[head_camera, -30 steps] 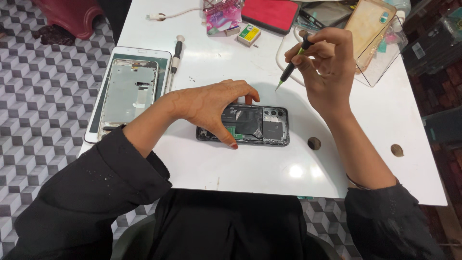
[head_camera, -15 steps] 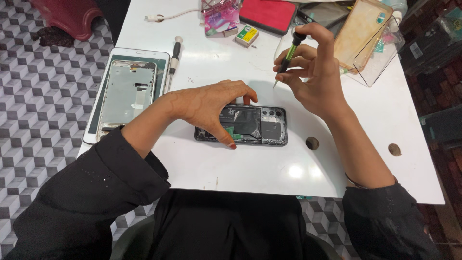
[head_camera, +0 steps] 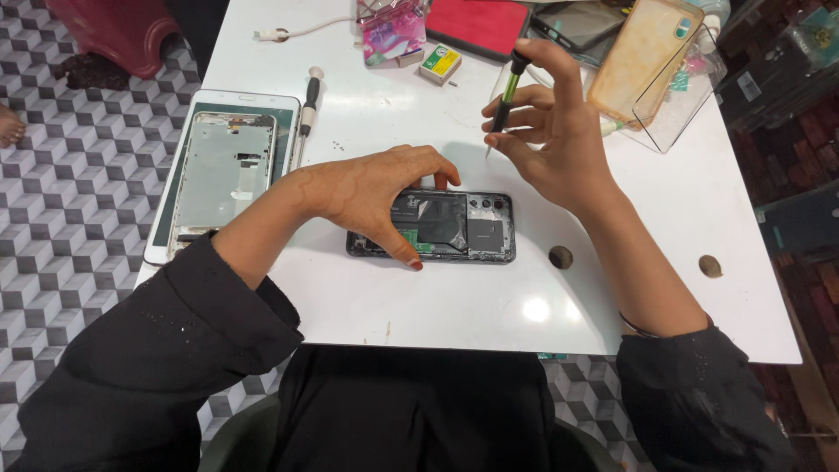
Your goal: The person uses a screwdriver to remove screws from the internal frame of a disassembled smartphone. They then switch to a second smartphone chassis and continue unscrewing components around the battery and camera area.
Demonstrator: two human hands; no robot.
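We see a white tabletop with two round holes near its right front edge. At its left side lies a tablet-sized device with its back removed, and a second screwdriver lies just beside it. Towards the far edge sit a red case, a translucent orange phone cover and a small yellow-green box.

Near the middle lies an opened smartphone, flat, its inner boards and camera modules showing. Our left hand arches over its left half, fingers spread, thumb and fingertips pressing its edges and holding it to the tabletop.

Our right hand is raised above and behind the phone's right end, fingers pinched around a precision screwdriver; the index fingertip caps its top, and the tip points down, clear of the phone.
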